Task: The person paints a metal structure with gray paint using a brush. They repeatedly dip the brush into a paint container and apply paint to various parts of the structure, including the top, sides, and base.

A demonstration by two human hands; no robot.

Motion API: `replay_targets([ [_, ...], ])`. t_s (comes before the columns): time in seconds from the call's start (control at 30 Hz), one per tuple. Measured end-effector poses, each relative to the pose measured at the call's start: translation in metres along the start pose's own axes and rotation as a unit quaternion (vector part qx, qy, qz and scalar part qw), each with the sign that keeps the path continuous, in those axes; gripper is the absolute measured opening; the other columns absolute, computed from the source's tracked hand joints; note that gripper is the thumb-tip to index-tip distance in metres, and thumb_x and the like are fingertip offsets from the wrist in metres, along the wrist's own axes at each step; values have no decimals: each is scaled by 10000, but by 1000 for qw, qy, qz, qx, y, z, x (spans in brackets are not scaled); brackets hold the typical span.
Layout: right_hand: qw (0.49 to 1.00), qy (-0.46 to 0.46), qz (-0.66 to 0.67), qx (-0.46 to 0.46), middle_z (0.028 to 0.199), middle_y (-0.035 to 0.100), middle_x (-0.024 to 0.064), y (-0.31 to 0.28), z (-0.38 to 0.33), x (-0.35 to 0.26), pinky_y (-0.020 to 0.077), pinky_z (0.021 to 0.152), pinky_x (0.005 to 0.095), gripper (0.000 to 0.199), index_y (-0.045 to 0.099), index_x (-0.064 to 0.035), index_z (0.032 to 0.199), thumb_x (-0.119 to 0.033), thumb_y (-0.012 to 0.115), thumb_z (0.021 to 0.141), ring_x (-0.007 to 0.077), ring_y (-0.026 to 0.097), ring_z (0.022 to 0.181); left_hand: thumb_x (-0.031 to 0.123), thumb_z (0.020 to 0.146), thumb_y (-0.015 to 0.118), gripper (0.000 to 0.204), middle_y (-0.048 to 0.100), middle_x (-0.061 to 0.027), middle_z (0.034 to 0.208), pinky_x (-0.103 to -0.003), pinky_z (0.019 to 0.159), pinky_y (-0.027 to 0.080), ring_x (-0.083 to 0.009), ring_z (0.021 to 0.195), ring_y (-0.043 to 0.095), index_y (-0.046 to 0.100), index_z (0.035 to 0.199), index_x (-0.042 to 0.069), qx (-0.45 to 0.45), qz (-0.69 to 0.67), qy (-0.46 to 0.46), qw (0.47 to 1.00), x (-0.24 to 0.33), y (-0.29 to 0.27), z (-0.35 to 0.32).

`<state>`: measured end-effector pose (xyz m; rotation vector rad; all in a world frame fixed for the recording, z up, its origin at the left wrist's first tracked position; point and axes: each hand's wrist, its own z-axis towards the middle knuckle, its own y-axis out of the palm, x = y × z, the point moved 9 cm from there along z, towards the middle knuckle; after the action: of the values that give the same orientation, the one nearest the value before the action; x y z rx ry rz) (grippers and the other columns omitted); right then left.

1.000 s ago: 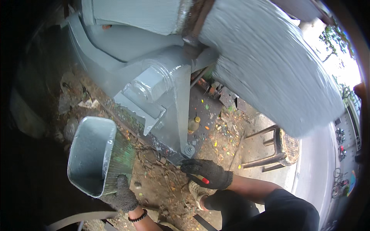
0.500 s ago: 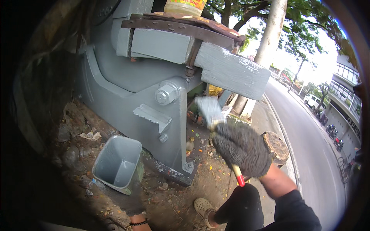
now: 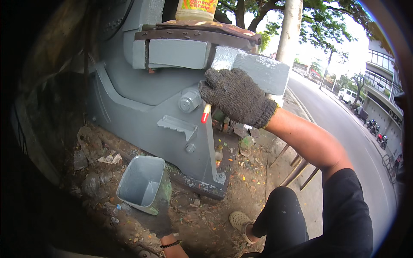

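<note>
My right hand [image 3: 236, 95], in a dark knitted glove, grips a paintbrush [image 3: 206, 114] whose pale handle ends in a red tip. Its grey-coated bristles lie against the joint beside a grey block [image 3: 264, 71] on a large grey-painted machine [image 3: 137, 116]. Wet paint shines on the block. Low down, my left hand [image 3: 158, 221], also gloved, is closed at the side of a square paint container [image 3: 129, 201]. The container tilts, with grey paint coating its inside; the fingers are partly hidden in shadow.
A labelled plastic jar [image 3: 195, 10] stands on the rusty top plate [image 3: 198, 34]. A small bottle [image 3: 219, 155] sits by the machine's bolted foot. Litter and leaves cover the dirt. Wooden legs [image 3: 297, 170] stand near my knee; a road [image 3: 340, 142] runs along the right.
My right hand has moved up and left, bringing the brush from the air onto the machine beside the block. The container appears slightly lower and further right in view, still held by my left hand.
</note>
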<state>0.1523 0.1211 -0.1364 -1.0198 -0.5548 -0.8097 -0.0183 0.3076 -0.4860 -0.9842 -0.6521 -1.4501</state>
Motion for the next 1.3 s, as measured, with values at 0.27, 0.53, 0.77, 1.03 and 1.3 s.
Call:
replay_targets([
  [0.27, 999, -16, -32, -15, 1074, 601, 126, 13, 8, 8, 556, 728, 474, 312, 639, -125, 1215, -184, 642, 909, 317, 693, 943, 778, 781, 784, 1383, 202, -249, 1740, -540, 1321, 252, -412, 1611, 247, 75, 1707, 34, 19, 114, 31, 993, -55, 16, -9],
  [0.53, 999, -21, -13, -23, 1155, 619, 158, 23, 6, 11, 566, 793, 491, 349, 626, -109, 1253, -153, 632, 907, 347, 692, 1020, 763, 794, 787, 1384, 154, -245, 1758, -521, 1337, 209, -410, 1629, 198, 44, 1712, 42, 9, 105, 26, 994, -41, 16, -10],
  [0.77, 999, -5, -22, -26, 1157, 622, 164, 19, 9, 14, 571, 804, 494, 356, 629, -107, 1265, -151, 629, 912, 352, 694, 1035, 722, 793, 814, 1381, 168, -240, 1758, -516, 1335, 211, -404, 1625, 218, 43, 1713, 38, 25, 131, 44, 990, -34, 5, -9],
  [1.03, 997, -33, 66, 11, 1017, 589, 142, 31, -18, -15, 562, 716, 489, 337, 591, -96, 1190, -151, 681, 870, 356, 695, 911, 644, 803, 842, 1349, 182, -217, 1761, -499, 1341, 199, -386, 1625, 224, 53, 1712, 36, 25, 12, 24, 999, 1, -4, 1],
  [1.3, 1000, 4, 18, 19, 1065, 636, 157, -1, -16, -19, 558, 755, 488, 525, 603, -101, 1381, -137, 688, 864, 362, 693, 921, 669, 772, 854, 1366, 207, -227, 1749, -512, 1329, 228, -394, 1613, 249, 91, 1710, 33, 23, 66, 13, 997, -19, 2, 4],
])
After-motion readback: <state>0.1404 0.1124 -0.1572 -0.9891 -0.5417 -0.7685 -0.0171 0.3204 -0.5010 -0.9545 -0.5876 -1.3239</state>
